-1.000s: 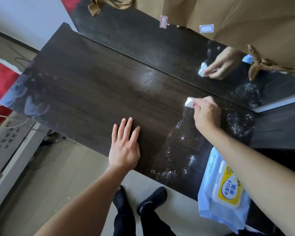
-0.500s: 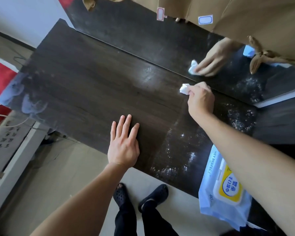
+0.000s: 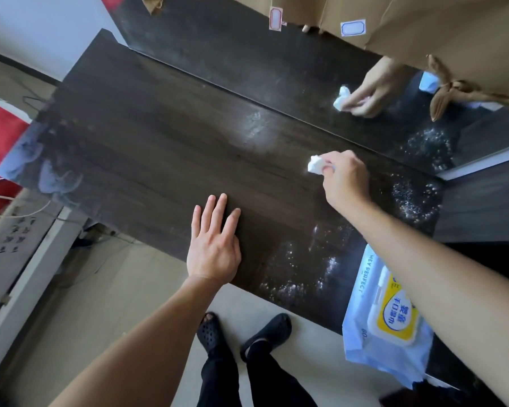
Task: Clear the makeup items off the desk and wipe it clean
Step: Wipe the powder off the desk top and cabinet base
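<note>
A person's right hand [image 3: 346,179] pinched a crumpled white wipe [image 3: 316,165] in its grip at the far side of the dark wood-grain counter [image 3: 147,148], near the mirror [image 3: 247,54] — the left hand [image 3: 215,242] lay flat, fingers straight. A pale blue wipes pack [image 3: 385,312] marked "HEY PERFECT" sat at the near right edge, beside white specks [image 3: 294,277].

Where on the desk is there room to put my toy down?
The big bare stretch of desk left of the left hand, up to the mirror. Also the strip between both hands. The right end is crowded: the right hand holds a wipe, white specks lie there, and so does the wipes pack.
</note>
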